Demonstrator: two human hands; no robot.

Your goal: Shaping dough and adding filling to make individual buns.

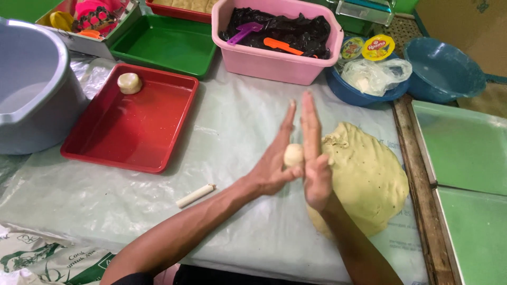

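Pale dough ball (293, 155) sat pressed between the flat palms of the left hand (274, 166) and right hand (316, 169), fingers extended, just beside the large dough mass (364, 179) near the table's right edge.

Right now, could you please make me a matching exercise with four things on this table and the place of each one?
Things:
1. small dough ball
2. large dough mass
3. shaped dough piece
4. orange scraper

Places:
A. in the pink tub
B. between the left hand and right hand
C. in a corner of the red tray
D. on the plastic sheet, beside the right hand

Pairs: 1-B, 2-D, 3-C, 4-A
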